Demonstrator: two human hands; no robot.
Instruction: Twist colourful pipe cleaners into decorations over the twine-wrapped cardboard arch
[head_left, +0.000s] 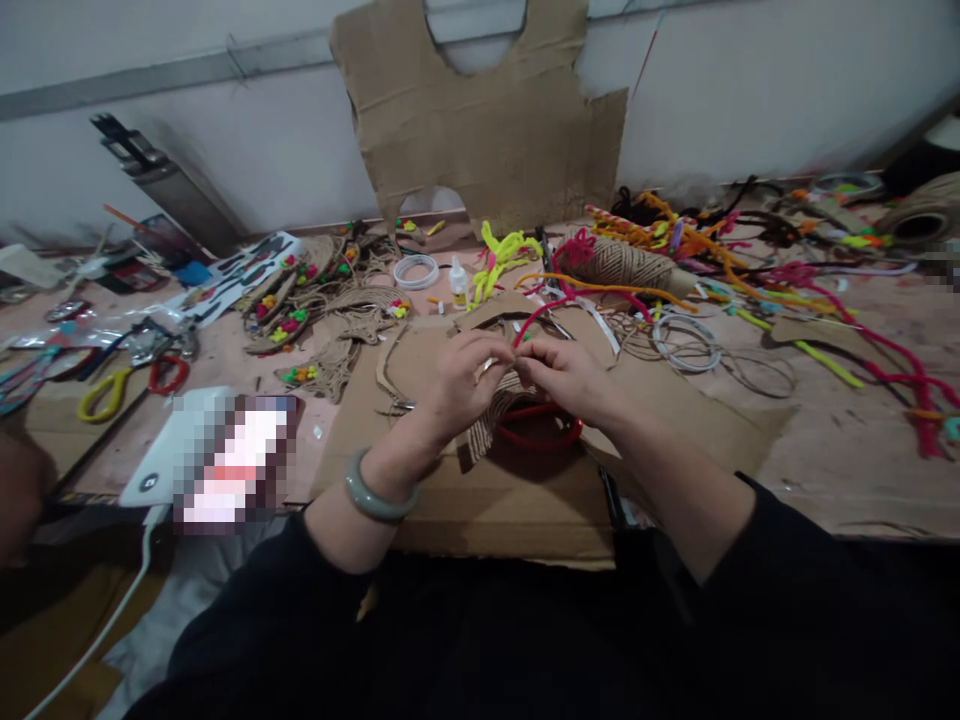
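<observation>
My left hand and my right hand meet over a flat cardboard sheet at the table's front. Both are closed in a pinch around a red hoop partly wrapped in brown jute twine. A red pipe cleaner rises from between the fingertips. The left wrist wears a pale green bangle. The fingers hide the exact spot where the twine meets the hoop.
Upright cut cardboard leans on the wall. Coloured pipe cleaners, a twine spool, white rings, a glue bottle, jute pieces and scissors litter the table. A white device lies left.
</observation>
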